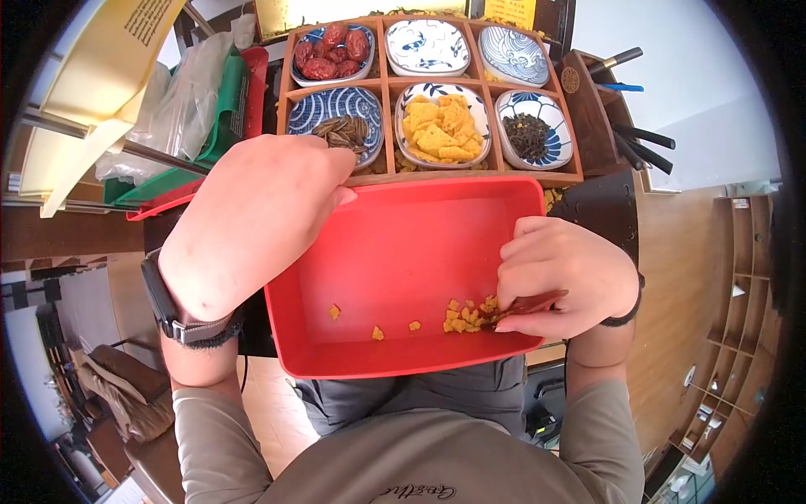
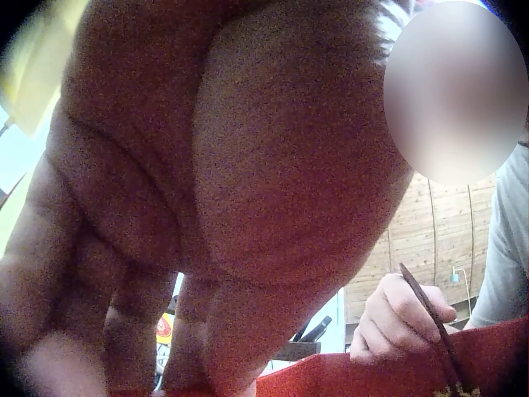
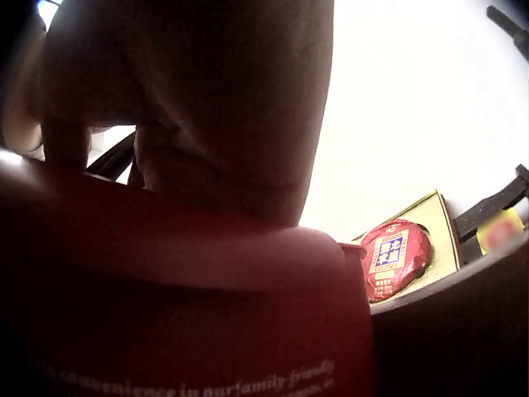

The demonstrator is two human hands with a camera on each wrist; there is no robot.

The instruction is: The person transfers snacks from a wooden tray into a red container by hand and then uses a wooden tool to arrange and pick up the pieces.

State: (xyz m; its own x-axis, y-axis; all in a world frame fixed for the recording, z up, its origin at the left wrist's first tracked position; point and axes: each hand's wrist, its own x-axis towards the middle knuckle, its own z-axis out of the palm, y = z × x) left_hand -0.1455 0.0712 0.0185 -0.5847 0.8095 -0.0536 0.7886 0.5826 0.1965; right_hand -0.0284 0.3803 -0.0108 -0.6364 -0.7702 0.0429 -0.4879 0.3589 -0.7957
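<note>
A red plastic tray (image 1: 395, 244) sits in front of me. My left hand (image 1: 334, 183) grips its far left corner, thumb on the rim; in the left wrist view the left hand (image 2: 207, 347) fills the frame above the red rim. My right hand (image 1: 514, 312) pinches a thin brown wooden scoop (image 1: 531, 303) at the tray's near right corner. The scoop's tip lies against a small heap of yellow crumbs (image 1: 467, 315). The scoop (image 2: 431, 321) also shows in the left wrist view. In the right wrist view only the palm and the tray wall (image 3: 165, 314) are seen.
Behind the tray stands a wooden divided box (image 1: 386, 84) with dishes of red dates (image 1: 332, 50), sunflower seeds (image 1: 342, 130), yellow chips (image 1: 441, 128) and dark leaves (image 1: 529, 134); two dishes are empty. Plastic bags (image 1: 180, 101) lie left, dark-handled tools (image 1: 638, 139) right.
</note>
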